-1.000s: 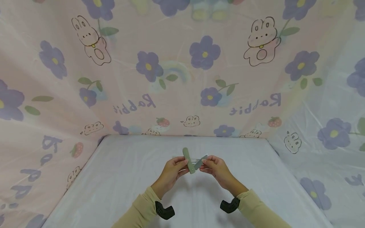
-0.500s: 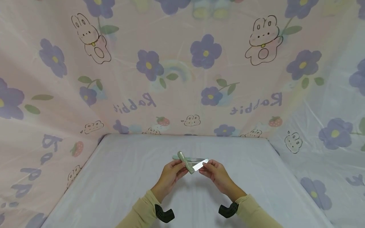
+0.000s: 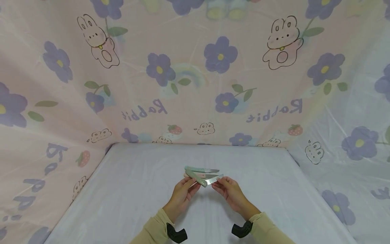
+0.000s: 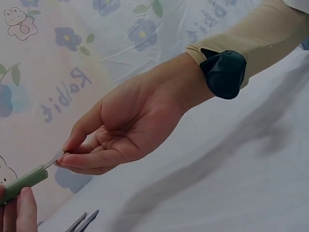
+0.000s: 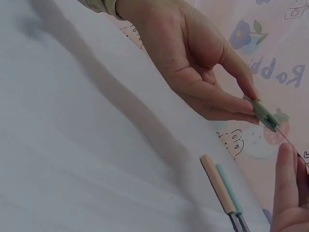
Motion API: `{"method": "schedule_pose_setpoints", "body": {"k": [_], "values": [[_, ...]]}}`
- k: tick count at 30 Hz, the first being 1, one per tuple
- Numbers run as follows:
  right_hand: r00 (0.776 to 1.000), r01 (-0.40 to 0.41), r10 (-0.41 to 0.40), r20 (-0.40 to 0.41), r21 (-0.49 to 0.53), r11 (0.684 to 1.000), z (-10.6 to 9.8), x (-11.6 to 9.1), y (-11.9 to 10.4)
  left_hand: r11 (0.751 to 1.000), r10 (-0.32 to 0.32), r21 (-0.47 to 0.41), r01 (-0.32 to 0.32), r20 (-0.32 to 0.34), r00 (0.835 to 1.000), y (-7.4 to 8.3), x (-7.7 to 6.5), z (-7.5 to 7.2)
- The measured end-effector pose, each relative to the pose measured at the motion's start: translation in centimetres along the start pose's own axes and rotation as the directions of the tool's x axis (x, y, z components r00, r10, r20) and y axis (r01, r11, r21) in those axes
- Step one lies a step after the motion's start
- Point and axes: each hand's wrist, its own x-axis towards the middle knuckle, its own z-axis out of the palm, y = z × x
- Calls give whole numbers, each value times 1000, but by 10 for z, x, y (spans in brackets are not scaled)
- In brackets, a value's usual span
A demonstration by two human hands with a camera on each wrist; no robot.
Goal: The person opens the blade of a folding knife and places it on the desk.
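Note:
A folding knife with a green handle is held above the table, its blade swung out at a wide angle. My left hand pinches the handle; in the right wrist view that left hand appears with thumb and fingers on the handle's end. The blade is pinched between the thumb and fingers of my right hand, seen as the large hand in the left wrist view. Behind the held knife lie a mint-handled knife and a peach-handled knife, both with blades out.
A white cloth covers the table. Patterned curtain walls rise at the back and both sides. Each sleeve carries a black wrist device near the cuff.
The handle has tipped over to the left and the blade has levelled out, widening the angle between them. Both hands have lowered slightly, uncovering the two knives behind.

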Motion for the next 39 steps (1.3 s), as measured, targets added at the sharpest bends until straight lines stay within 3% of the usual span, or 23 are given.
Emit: {"method": "schedule_pose_setpoints", "body": {"k": [16, 32, 39], "values": [[993, 13, 10, -118, 196, 980, 6, 0, 14, 984, 28, -174, -43, -87, 996, -14, 0, 4], [980, 109, -56, -192, 277, 955, 21, -8, 22, 926, 66, -354, -132, -191, 979, -27, -3, 15], [960, 163, -73, -271, 325, 931, 28, -12, 27, 897, 72, -414, -157, -214, 974, -31, -5, 21]]}}
